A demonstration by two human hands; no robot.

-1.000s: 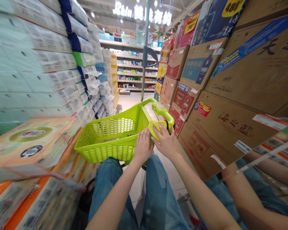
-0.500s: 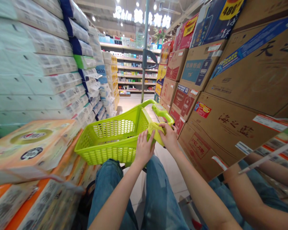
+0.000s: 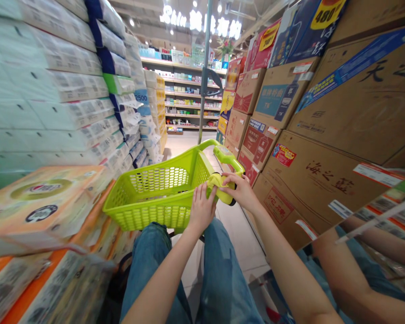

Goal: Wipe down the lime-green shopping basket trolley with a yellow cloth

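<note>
A lime-green shopping basket cart [image 3: 155,213] stands before my knees, with its curved handle [image 3: 227,155] at the right end. Against the cart's near right end lies a yellow cloth [image 3: 216,181], bunched up. The fingers of my right hand [image 3: 238,189] pinch the cloth from the right. My left hand [image 3: 202,204] rests at the basket's corner, its fingers stretched and fairly spread, the fingertips touching the cloth's left edge. Black wheel-like parts show around the cloth, close to my right hand. Inside the basket no goods are visible.
Stacked tissue packs [image 3: 47,108] rise on the left, with an orange pack [image 3: 43,198] lower down. Cardboard boxes [image 3: 340,175] line the right side beside a mirror-like surface [image 3: 357,270]. A metal pole [image 3: 201,112] stands beyond the cart, before stocked shelves [image 3: 192,90].
The yellow cloth is more bunched, and more of the black wheel-like parts shows around it. My right hand has moved slightly right.
</note>
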